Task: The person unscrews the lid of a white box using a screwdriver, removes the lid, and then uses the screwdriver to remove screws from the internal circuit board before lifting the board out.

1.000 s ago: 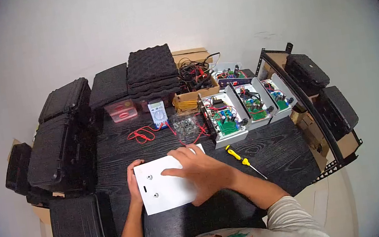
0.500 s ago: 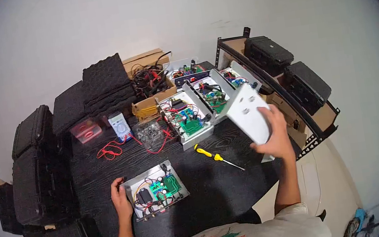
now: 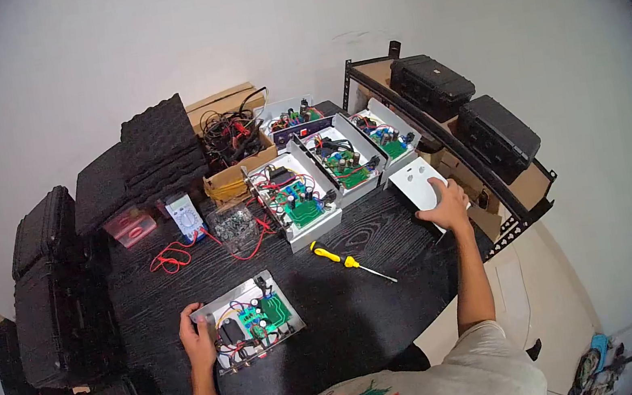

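Note:
My left hand (image 3: 197, 338) grips the left wall of an open metal enclosure (image 3: 222, 304) at the table's near side. Inside it sit a green circuit board (image 3: 276, 310), a black block and coloured wires. My right hand (image 3: 448, 206) is closed over a white metal cover (image 3: 409, 183) with round holes, low at the table's right side. Its thumb and fingers span the cover's width, and the palm hides the near part. Between the two hands lies a yellow-and-black screwdriver (image 3: 339, 258), its shaft pointing right and toward me.
Several open enclosures (image 3: 315, 234) with boards stand at the back. Left of them are a clear box of small parts (image 3: 232, 228), a multimeter (image 3: 186, 217) with red leads, and a cardboard box of cables (image 3: 265, 158). Black cases (image 3: 56, 318) line the left; a shelf rack (image 3: 486, 188) borders the right.
My right hand has lowered the white cover from a tilted, raised position to near the table at the right. My left hand keeps hold of the enclosure. The whole view has shifted slightly.

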